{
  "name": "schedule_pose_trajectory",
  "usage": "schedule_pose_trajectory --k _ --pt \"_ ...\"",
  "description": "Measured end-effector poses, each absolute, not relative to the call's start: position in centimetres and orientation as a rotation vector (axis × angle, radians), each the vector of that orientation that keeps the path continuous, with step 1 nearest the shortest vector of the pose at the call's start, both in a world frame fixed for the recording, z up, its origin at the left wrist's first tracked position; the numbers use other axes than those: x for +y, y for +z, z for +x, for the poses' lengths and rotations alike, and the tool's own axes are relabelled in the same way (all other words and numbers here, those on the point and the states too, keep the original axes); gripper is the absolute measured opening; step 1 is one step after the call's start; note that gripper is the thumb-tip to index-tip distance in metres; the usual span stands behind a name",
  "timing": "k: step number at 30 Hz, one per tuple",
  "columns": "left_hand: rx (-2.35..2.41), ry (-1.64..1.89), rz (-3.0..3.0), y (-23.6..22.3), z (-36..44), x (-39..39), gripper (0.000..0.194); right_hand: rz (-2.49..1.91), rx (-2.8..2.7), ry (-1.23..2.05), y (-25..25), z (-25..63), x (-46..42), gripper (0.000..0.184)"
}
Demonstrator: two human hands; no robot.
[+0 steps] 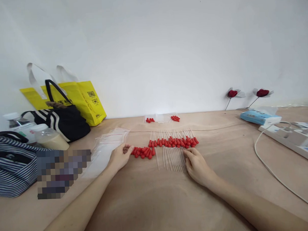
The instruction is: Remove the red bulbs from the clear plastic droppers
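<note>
A pale wall [151, 44] rises beyond the right hand [197, 164]. Under that hand spreads a brown, faintly shiny table [152, 206].

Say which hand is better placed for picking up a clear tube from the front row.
Right, most likely. The right hand is at the right end of the front row of clear tubes, while the left hand is farther off, at the pile of red bulbs.

We have room over the desk [142, 203] from the thin sticks [173, 161] toward the near edge. The yellow bag [89, 109] and black bag [74, 123] block our far left corner, the wall [157, 61] our far edge, and the white cable [255, 149] crosses toward the right edge.
</note>
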State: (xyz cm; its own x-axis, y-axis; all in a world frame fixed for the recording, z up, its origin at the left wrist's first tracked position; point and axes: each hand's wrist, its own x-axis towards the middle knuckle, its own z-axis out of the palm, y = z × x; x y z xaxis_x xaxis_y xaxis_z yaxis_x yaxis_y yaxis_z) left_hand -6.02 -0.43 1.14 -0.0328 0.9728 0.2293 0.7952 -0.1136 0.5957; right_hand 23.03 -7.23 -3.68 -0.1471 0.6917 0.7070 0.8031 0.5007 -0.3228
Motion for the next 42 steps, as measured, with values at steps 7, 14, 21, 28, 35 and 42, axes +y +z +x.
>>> schedule_pose_trajectory --k 7,14,21,28,35,42 --pt "1.725 1.004 2.508 3.0 -2.2 -1.5 0.019 -1.301 -1.883 -0.082 -3.5 23.3 -7.2 0.026" --pt "1.523 0.623 2.482 3.2 7.4 0.5 0.016 -1.373 -1.836 -0.125 -2.7 26.0 -6.6 0.016" --pt "1.702 0.439 2.306 3.0 10.8 3.6 0.019 -1.434 -1.735 -0.045 -2.8 27.5 -5.7 0.016" --pt "1.727 0.167 2.216 3.9 12.1 3.8 0.01 -1.386 -1.761 0.028 -3.2 26.9 -5.7 0.018" --pt "1.756 0.183 2.311 5.3 13.0 3.3 0.017 -1.402 -1.779 0.009 -3.1 26.5 -6.0 0.017" --pt "1.637 0.341 2.574 6.7 7.5 -1.3 0.022 -1.214 -1.769 -0.187 -2.4 26.3 -6.2 0.019"
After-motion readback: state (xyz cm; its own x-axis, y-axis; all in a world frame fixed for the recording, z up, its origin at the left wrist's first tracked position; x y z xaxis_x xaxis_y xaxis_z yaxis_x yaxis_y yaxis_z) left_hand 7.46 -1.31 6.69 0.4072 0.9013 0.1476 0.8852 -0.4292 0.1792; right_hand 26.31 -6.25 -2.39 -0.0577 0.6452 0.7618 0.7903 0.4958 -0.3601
